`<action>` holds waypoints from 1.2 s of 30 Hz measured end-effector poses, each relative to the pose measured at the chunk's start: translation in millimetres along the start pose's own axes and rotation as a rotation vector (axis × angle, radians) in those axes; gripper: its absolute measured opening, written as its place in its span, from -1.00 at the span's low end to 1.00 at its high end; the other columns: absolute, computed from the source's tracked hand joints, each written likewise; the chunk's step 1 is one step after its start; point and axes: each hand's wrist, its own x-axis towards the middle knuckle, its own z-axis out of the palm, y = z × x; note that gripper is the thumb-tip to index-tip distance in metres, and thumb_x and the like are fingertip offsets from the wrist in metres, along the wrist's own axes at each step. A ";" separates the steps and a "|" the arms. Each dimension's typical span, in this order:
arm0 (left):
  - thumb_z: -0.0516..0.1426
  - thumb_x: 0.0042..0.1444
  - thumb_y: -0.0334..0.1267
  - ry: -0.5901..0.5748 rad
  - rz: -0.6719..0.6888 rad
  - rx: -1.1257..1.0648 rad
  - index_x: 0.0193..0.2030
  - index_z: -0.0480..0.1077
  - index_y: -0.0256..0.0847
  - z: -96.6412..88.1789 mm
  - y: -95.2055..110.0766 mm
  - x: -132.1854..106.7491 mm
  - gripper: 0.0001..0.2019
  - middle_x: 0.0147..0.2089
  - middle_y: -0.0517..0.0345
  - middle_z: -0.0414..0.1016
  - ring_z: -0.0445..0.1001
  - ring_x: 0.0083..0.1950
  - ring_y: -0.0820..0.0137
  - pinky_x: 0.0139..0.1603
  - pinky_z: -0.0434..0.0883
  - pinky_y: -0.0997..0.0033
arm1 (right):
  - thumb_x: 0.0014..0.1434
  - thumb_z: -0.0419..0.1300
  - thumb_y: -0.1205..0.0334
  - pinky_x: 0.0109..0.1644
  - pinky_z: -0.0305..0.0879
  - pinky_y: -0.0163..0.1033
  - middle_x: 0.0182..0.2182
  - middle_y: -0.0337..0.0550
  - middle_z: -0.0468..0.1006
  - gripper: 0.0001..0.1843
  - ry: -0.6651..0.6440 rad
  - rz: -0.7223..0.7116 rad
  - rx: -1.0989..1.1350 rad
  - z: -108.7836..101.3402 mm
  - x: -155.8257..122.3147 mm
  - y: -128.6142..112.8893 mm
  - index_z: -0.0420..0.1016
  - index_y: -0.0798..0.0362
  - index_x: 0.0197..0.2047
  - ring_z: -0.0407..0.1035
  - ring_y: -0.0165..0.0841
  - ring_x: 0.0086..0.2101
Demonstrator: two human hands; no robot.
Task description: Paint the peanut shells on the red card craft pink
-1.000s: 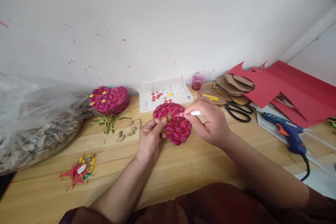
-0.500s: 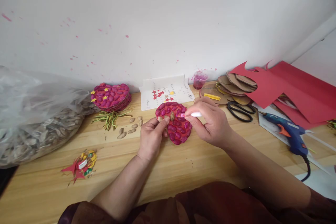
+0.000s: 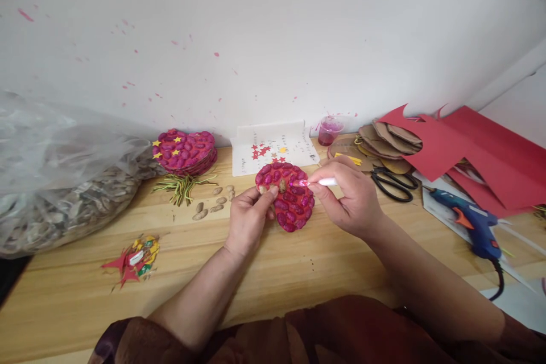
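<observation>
My left hand (image 3: 248, 219) pinches the left edge of a heart-shaped piece (image 3: 288, 200) covered with magenta-painted peanut shells, holding it tilted just above the wooden table (image 3: 273, 273). One shell near its top is still plain brown. My right hand (image 3: 350, 199) grips a thin white brush (image 3: 325, 182) whose pink tip touches the heart beside that brown shell.
A stack of finished magenta hearts with yellow stars (image 3: 185, 151) sits at the back left, with green strands and loose peanuts (image 3: 213, 203) before it. A clear bag of shells (image 3: 60, 193) fills the left. A paint cup (image 3: 329, 130), scissors (image 3: 394, 185), glue gun (image 3: 469, 220) and red paper (image 3: 482, 159) lie right.
Both hands and the heart have stayed together, with the brush tip working at the same spot. The view has shifted slightly, so everything sits a little lower and to the right.
</observation>
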 end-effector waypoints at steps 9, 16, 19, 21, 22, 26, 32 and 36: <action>0.50 -0.11 -0.06 0.000 -0.069 -0.108 -0.45 0.55 -0.29 2.8 2.5 -0.1 -0.65 -0.53 0.23 0.44 0.25 -0.57 0.56 -0.54 0.16 0.52 | 0.32 0.27 0.37 -0.13 0.38 -0.15 -0.34 -0.24 0.65 -0.90 -0.027 0.016 0.049 -1.3 -1.0 2.0 0.49 -0.03 -0.16 0.44 -0.33 -0.30; 0.55 -0.21 -0.08 0.020 -0.132 -0.167 -0.42 0.59 -0.33 2.9 4.1 0.1 -0.61 -0.44 0.17 0.51 0.25 -0.58 0.63 -0.60 0.12 0.60 | 0.33 0.26 0.36 -0.13 0.36 -0.14 -0.34 -0.23 0.67 -0.91 0.010 0.029 0.047 -4.7 0.7 4.6 0.48 -0.04 -0.18 0.45 -0.32 -0.31; 0.57 -0.24 -0.07 0.025 -0.149 -0.174 -0.42 0.58 -0.33 3.1 4.2 0.4 -0.59 -0.45 0.18 0.51 0.25 -0.58 0.63 -0.61 0.11 0.62 | 0.33 0.27 0.36 -0.15 0.35 -0.13 -0.34 -0.24 0.66 -0.90 0.020 0.040 0.055 -5.4 0.3 4.7 0.49 -0.05 -0.18 0.45 -0.31 -0.31; 0.57 -0.25 -0.08 0.028 -0.154 -0.170 -0.44 0.56 -0.33 3.1 4.0 0.6 -0.58 -0.46 0.18 0.50 0.26 -0.59 0.63 -0.62 0.10 0.63 | 0.34 0.26 0.35 -0.16 0.35 -0.13 -0.35 -0.24 0.66 -0.91 0.011 0.051 0.066 -5.3 0.0 4.4 0.49 -0.05 -0.18 0.46 -0.31 -0.31; 0.57 -0.24 -0.08 0.024 -0.153 -0.169 -0.44 0.56 -0.32 3.0 3.8 0.7 -0.59 -0.46 0.19 0.50 0.26 -0.59 0.63 -0.62 0.09 0.63 | 0.34 0.26 0.34 -0.16 0.35 -0.13 -0.35 -0.24 0.65 -0.92 0.007 0.057 0.071 -5.3 0.1 4.3 0.49 -0.05 -0.18 0.46 -0.31 -0.31; 0.56 -0.20 -0.10 -0.001 -0.142 -0.172 -0.45 0.54 -0.32 3.0 4.0 0.2 -0.61 -0.48 0.21 0.47 0.27 -0.59 0.63 -0.62 0.07 0.62 | 0.34 0.25 0.35 -0.18 0.35 -0.14 -0.35 -0.23 0.64 -0.91 0.022 0.083 0.054 -7.7 1.5 5.4 0.49 -0.05 -0.20 0.46 -0.32 -0.30; 0.57 -0.25 -0.07 0.009 -0.140 -0.158 -0.48 0.53 -0.31 4.7 6.5 -1.2 -0.58 -0.51 0.22 0.44 0.25 -0.60 0.62 -0.61 0.07 0.60 | 0.34 0.25 0.32 -0.17 0.35 -0.14 -0.34 -0.22 0.64 -0.93 0.053 0.117 0.094 -10.4 1.1 5.7 0.50 -0.04 -0.19 0.46 -0.31 -0.30; 0.55 -0.19 -0.08 0.000 -0.121 -0.147 -0.46 0.53 -0.30 3.9 4.5 -0.5 -0.61 -0.49 0.21 0.46 0.25 -0.58 0.62 -0.59 0.11 0.59 | 0.34 0.26 0.31 -0.12 0.36 -0.12 -0.33 -0.22 0.66 -0.94 0.012 0.092 0.110 -7.3 -0.4 5.1 0.53 -0.05 -0.18 0.46 -0.30 -0.28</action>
